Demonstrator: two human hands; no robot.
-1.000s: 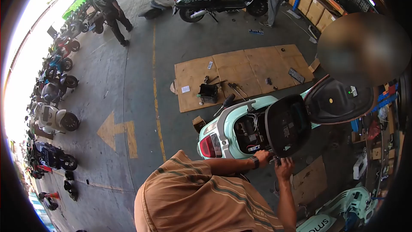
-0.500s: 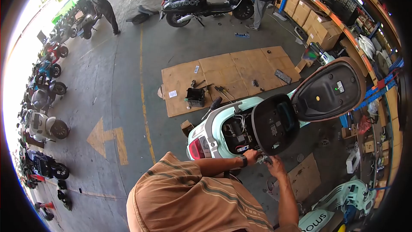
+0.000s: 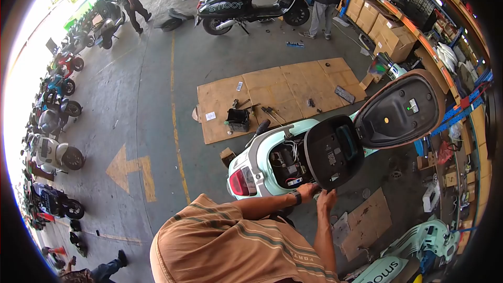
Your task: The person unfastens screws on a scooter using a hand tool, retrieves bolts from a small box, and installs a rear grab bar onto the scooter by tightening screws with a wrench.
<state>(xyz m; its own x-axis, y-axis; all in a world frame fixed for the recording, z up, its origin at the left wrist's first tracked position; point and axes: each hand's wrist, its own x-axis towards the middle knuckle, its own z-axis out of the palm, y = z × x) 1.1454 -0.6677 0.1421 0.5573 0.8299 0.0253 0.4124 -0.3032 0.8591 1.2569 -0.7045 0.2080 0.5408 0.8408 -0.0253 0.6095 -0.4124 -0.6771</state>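
A mint-green scooter (image 3: 251, 162) stands before me with its seat (image 3: 401, 110) raised and a black inner panel (image 3: 335, 152) tilted up over the open compartment (image 3: 285, 165), where wires show. My left hand (image 3: 307, 191), with a watch at the wrist, is closed at the compartment's near edge, below the panel. Beside it, my right hand (image 3: 327, 199) is closed too, just under the panel's lower rim. Whatever small thing the fingers of either hand hold is too small to make out.
Past the scooter, flattened cardboard (image 3: 277, 91) carries tools and a black bin (image 3: 238, 120). A black scooter (image 3: 251, 5) and a person (image 3: 326, 0) stand beyond. Shelving (image 3: 408, 21) lines the right; mint-green body panels (image 3: 419, 246) lie at lower right. Another person (image 3: 131, 2) walks at upper left.
My right hand has shifted slightly left and turned upright, its forearm now closer to my body. The person at upper left has turned, and someone's legs have appeared at lower left.
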